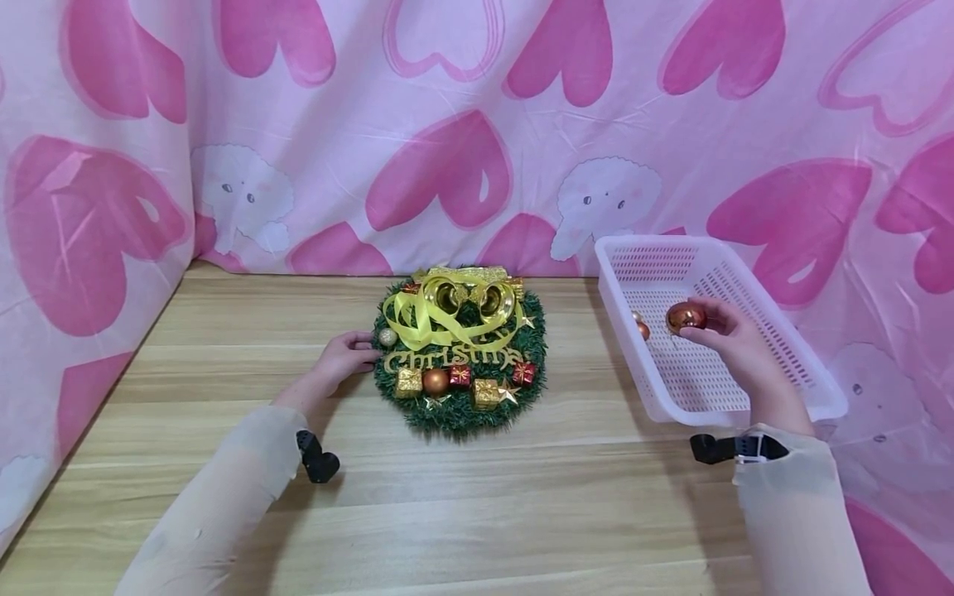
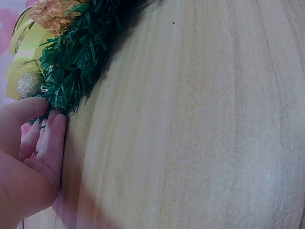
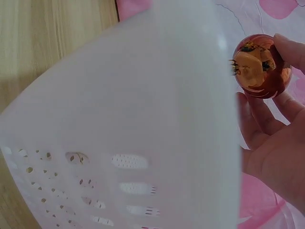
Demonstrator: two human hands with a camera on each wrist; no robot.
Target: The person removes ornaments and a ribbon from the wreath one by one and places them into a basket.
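A green tinsel Christmas wreath (image 1: 465,420) lies on the table, with gold bells and yellow ribbon (image 1: 421,323) at its top and gold "Christmas" lettering across it. My left hand (image 1: 339,364) is at its left edge. In the left wrist view, thumb and fingers pinch the green strands (image 2: 71,71) just below a glittery pale ball (image 2: 29,85). Over the white basket (image 1: 708,416), my right hand (image 1: 734,352) holds a shiny copper Christmas bauble (image 1: 686,318). The right wrist view shows the bauble (image 3: 259,78) between thumb and fingertips, beside the basket's rim.
Small copper balls (image 1: 643,330) lie inside the basket by its left wall. Gift-box ornaments (image 1: 409,383), another copper ball (image 1: 436,382) and gold stars sit on the wreath. A pink heart-patterned curtain (image 1: 440,165) hangs behind and beside the wooden table (image 1: 477,513).
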